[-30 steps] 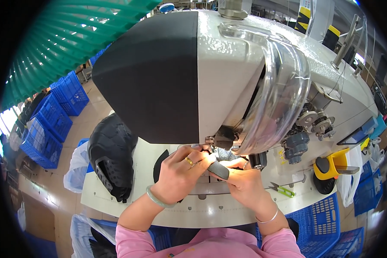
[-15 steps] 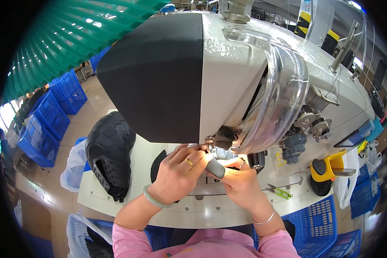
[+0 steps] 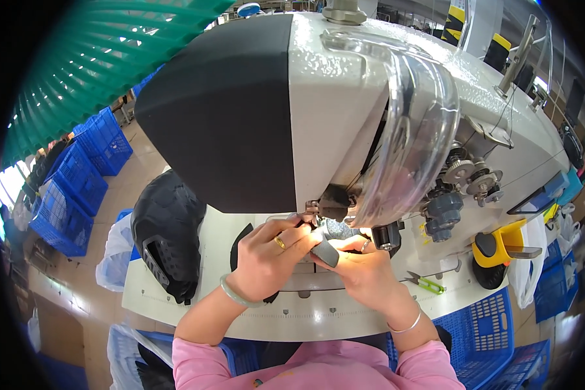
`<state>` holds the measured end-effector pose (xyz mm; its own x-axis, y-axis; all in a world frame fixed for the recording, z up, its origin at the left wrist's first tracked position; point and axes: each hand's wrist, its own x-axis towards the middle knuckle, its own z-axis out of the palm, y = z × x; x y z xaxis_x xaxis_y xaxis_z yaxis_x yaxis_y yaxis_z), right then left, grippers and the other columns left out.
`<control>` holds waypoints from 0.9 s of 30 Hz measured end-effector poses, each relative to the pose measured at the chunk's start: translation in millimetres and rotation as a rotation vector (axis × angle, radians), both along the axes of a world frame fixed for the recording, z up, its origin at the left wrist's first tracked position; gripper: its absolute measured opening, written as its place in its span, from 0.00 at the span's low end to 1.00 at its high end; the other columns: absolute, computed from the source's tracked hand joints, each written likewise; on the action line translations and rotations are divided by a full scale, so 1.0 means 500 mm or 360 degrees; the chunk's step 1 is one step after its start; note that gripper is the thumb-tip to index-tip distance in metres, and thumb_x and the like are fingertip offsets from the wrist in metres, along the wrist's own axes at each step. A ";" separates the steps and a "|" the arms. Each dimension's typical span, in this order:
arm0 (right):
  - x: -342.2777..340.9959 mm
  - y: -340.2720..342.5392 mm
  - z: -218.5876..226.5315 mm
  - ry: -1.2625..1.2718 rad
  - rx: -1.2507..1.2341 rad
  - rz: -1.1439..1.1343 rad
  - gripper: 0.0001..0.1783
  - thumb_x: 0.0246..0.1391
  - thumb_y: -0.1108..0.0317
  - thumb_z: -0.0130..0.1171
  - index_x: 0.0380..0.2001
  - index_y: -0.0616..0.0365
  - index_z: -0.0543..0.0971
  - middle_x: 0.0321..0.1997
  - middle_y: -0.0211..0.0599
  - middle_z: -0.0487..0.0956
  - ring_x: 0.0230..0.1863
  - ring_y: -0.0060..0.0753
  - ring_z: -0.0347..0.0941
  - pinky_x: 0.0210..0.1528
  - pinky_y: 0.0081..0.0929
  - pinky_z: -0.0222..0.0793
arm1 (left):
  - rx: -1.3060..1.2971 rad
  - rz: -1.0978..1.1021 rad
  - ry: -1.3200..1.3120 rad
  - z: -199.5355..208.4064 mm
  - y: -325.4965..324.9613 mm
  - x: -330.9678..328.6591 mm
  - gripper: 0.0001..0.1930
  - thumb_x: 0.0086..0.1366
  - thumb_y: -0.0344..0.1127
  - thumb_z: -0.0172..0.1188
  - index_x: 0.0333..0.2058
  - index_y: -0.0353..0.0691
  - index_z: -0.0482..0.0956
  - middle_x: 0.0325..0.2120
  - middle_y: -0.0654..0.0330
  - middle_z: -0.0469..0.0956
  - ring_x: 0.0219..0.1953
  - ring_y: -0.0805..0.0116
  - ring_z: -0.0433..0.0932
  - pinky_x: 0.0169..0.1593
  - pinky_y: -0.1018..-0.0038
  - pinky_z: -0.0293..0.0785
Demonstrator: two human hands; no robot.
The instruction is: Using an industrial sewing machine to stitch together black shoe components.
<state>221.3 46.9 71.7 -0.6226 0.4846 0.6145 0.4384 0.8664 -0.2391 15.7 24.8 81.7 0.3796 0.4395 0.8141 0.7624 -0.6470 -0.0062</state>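
Clock directions are taken from the grey strip.

Item: grey strip (image 3: 325,253), fabric-like, narrow. Location: below the needle area of the sewing machine (image 3: 335,97), between the two hands, its lower end slanting toward five o'clock.

Item: left hand (image 3: 268,257), at nine o'clock. Fingers bunched narrow, holding the strip's upper end; gold ring (image 3: 279,242), pale green bangle (image 3: 234,294).

Item: right hand (image 3: 368,276), at four o'clock. Thumb touching the strip's lower end, forefinger near the thumb; cannot tell whether they pinch it. Silver bangle (image 3: 406,325) at the wrist.

Item: machine head, black and white, at twelve o'clock; clear curved guard (image 3: 426,130) at one.

Item: black moulded article (image 3: 169,240), at nine o'clock, well apart, on the white worktable (image 3: 305,318).

Item: dark flat piece (image 3: 240,244), at nine o'clock, just beside the left hand, partly hidden.

Item: green-handled snips (image 3: 429,284), between three and four o'clock.

Item: yellow holder (image 3: 515,239), at three o'clock.

Item: blue crate (image 3: 478,331), at four o'clock, below table level.
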 end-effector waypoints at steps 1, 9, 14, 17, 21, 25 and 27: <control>0.000 0.000 -0.004 0.0003 -0.0004 -0.0001 0.25 0.36 0.80 0.61 0.40 0.44 0.86 0.34 0.25 0.84 0.37 0.29 0.77 0.36 0.27 0.72 | -0.0004 -0.0001 0.0003 0.000 -0.003 -0.002 0.14 0.44 0.27 0.65 0.35 0.42 0.83 0.34 0.64 0.80 0.35 0.65 0.80 0.35 0.74 0.80; 0.008 0.006 -0.028 0.0156 0.0017 0.0041 0.19 0.35 0.78 0.59 0.34 0.46 0.82 0.37 0.22 0.83 0.41 0.30 0.77 0.56 0.41 0.60 | -0.0078 -0.0011 0.0046 -0.007 -0.008 -0.001 0.15 0.47 0.28 0.64 0.38 0.39 0.82 0.39 0.61 0.78 0.41 0.62 0.80 0.45 0.67 0.82; 0.007 0.007 -0.025 0.0157 0.0062 0.0042 0.19 0.35 0.78 0.59 0.34 0.47 0.82 0.36 0.22 0.83 0.39 0.30 0.77 0.57 0.41 0.60 | -0.0141 -0.0008 0.0031 -0.009 -0.009 -0.003 0.16 0.49 0.27 0.63 0.40 0.39 0.81 0.40 0.60 0.77 0.44 0.60 0.80 0.50 0.62 0.80; 0.002 0.006 -0.026 0.0170 0.0072 0.0011 0.18 0.35 0.78 0.59 0.33 0.47 0.82 0.36 0.22 0.83 0.37 0.31 0.77 0.57 0.41 0.60 | -0.0203 0.0002 0.0014 -0.012 -0.009 -0.005 0.17 0.49 0.26 0.62 0.41 0.39 0.81 0.42 0.59 0.77 0.46 0.59 0.79 0.51 0.62 0.79; 0.002 0.011 -0.030 0.0190 0.0098 0.0038 0.17 0.36 0.77 0.60 0.33 0.46 0.82 0.37 0.22 0.83 0.36 0.30 0.76 0.58 0.41 0.60 | 0.0011 0.0128 0.0061 -0.006 -0.010 0.013 0.17 0.45 0.22 0.61 0.38 0.38 0.81 0.39 0.58 0.78 0.37 0.60 0.80 0.43 0.67 0.80; 0.009 0.019 -0.034 0.0214 0.0155 0.0073 0.17 0.36 0.77 0.60 0.33 0.46 0.82 0.38 0.22 0.83 0.34 0.30 0.76 0.58 0.40 0.60 | 0.0045 0.0236 0.0097 -0.012 -0.016 0.021 0.17 0.46 0.25 0.62 0.38 0.39 0.82 0.39 0.59 0.79 0.39 0.60 0.80 0.47 0.65 0.79; 0.011 0.018 -0.034 0.0196 0.0131 0.0073 0.17 0.38 0.77 0.60 0.34 0.46 0.83 0.40 0.22 0.84 0.36 0.29 0.78 0.57 0.39 0.61 | 0.0049 0.0155 0.0023 -0.022 -0.009 0.014 0.16 0.46 0.26 0.63 0.38 0.40 0.82 0.39 0.57 0.79 0.42 0.58 0.81 0.44 0.67 0.80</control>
<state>227.0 55.8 54.8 -0.5601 0.4022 0.7242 0.3697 0.9037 -0.2159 22.9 20.2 70.7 0.3481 0.4500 0.8224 0.8215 -0.5690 -0.0364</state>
